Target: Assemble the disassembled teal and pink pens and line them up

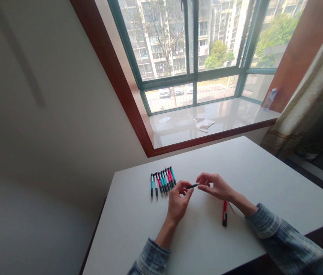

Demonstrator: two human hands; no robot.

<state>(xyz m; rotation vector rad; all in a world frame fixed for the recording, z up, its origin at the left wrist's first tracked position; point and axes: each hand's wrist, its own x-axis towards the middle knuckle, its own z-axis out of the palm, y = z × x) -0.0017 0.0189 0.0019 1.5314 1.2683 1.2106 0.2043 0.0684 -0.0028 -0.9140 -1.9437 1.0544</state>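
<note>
Above the white table [150, 236], my left hand [178, 200] and my right hand [214, 186] meet, both pinching a small dark pen part [192, 186] between their fingertips. Just left of my hands lies a row of several pens [163, 180] with teal, red and white barrels, side by side. A red and black pen piece [224, 213] rests on the table under my right wrist, with a thin pale refill beside it.
The table stands against a wall under a window. The glossy window sill [236, 114] holds a white cloth [203, 123] and a paper slip [164, 120]. A curtain [307, 103] hangs at the right, past the table's edge.
</note>
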